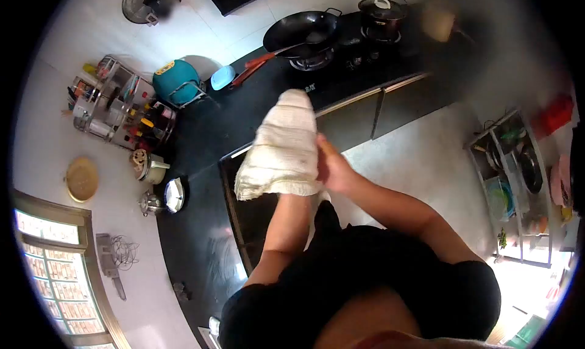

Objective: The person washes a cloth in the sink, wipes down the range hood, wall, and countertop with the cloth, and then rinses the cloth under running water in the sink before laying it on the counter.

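Note:
A cream-white cloth (280,148) with crosswise folds hangs over my left hand and covers it down to the wrist. Only my left forearm (287,224) shows below the cloth's frayed lower edge, so the fingers of that hand are hidden. My right hand (332,166) holds the cloth's right side, thumb along the edge and the other fingers partly out of sight behind it. Both hands are in front of my body, near the edge of the black countertop (204,133).
A black wok (301,31) with an orange-handled utensil sits on the stove beside a lidded pot (382,20). Left of it are a light-blue box (223,77), a teal round board (177,81) and a bottle rack (122,105). A shelf unit (512,184) stands at the right.

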`<state>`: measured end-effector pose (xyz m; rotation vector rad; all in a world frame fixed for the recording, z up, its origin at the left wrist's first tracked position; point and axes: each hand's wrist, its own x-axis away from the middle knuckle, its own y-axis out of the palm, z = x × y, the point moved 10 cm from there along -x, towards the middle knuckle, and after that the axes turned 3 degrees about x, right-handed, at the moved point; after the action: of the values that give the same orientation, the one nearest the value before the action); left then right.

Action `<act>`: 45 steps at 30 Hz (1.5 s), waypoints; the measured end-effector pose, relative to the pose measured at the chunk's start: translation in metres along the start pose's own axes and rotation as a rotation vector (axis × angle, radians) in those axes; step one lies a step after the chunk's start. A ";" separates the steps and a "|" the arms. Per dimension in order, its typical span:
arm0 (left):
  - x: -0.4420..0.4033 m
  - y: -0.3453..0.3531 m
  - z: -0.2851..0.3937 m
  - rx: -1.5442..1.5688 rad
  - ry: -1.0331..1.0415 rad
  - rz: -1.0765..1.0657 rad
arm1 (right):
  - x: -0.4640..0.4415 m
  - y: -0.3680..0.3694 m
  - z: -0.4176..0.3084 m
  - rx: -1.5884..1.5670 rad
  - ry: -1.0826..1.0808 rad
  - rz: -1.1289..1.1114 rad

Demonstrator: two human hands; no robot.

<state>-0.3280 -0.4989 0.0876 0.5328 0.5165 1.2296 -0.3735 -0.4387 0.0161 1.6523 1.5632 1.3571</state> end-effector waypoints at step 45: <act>-0.486 -0.192 0.010 -2.061 -0.004 -0.594 | -0.115 -0.170 -0.173 1.035 -0.050 0.728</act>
<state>-0.3044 -1.0158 0.0129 -1.2801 -0.6769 0.6347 -0.5852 -0.5547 -0.1008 3.0627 1.8481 0.7264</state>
